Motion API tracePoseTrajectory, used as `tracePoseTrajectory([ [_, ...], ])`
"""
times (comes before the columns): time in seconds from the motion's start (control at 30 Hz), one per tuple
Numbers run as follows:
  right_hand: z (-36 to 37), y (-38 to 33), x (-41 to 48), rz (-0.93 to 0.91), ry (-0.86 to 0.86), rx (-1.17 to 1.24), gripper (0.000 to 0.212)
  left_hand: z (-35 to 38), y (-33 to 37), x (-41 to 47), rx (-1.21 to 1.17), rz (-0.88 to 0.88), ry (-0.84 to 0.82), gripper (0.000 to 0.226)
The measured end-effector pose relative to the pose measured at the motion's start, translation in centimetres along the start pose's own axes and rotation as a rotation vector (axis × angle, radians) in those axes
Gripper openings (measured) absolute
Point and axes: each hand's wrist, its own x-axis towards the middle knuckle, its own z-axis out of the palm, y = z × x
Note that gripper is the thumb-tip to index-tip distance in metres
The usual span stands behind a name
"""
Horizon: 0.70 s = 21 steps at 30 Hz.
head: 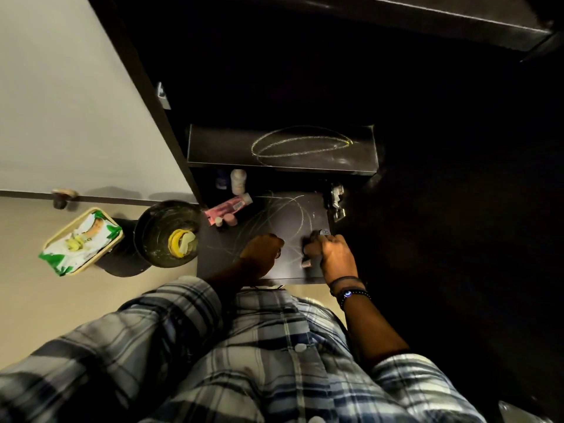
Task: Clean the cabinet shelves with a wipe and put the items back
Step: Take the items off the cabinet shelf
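Clearing lower shelf: judging by the layout, items are coming off so it can be wiped; chalk-like scribbles cover both shelves, nothing looks wiped yet.
Right hand [334, 254]: fingers curled around a small dark item at the right of the lower shelf [293, 215]; another small capped item sits just below the fingers. What exactly it holds is too dark to tell.
Left hand [262, 250]: fist-like, knuckles up, resting on or just over the shelf centre; cannot tell if anything is inside.
Upper shelf [360, 148]: bare, yellow loop scribble across it.
Remaining items: pink tube [227, 206] lying at the left edge, two small caps beside it, white bottle [238, 181] and a darker bottle standing at the back.
Wipes pack [81, 241]: in a tray on a dark stand, well left of the cabinet, outside both hands' current reach. No wipe visibly pulled.
Bin [166, 233]: open, just beside the shelf's left edge.
Risk 1: pink tube and caps sit at the shelf edge above the bin; a sweep of the left forearm could knock them in.
Risk 2: hinge hardware [335, 203] close to the right hand; knuckles could catch it on withdrawal.
Risk 3: poor light; small caps easy to miss or drop.
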Motion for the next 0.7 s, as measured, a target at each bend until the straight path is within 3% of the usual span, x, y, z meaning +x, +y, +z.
tracePoseTrajectory([
  [0.33,1.7,-7.9,3.9,-0.158,0.053,0.082,0.052,-3.0,-6.0,-4.1,-0.053,-0.156,0.121,0.009],
  [0.47,2.7,-10.5,5.7,-0.205,0.022,0.1,0.053,-3.6,-8.2,-5.3,-0.129,-0.212,0.2,0.029],
  [0.6,2.9,-12.8,7.1,-0.254,0.076,0.147,0.044,-4.4,-9.6,-6.0,-0.121,-0.255,0.178,0.034],
  [0.7,3.3,-13.7,8.3,-0.25,0.068,0.099,0.044,-5.1,-10.1,-6.2,-0.089,-0.305,0.152,0.022],
])
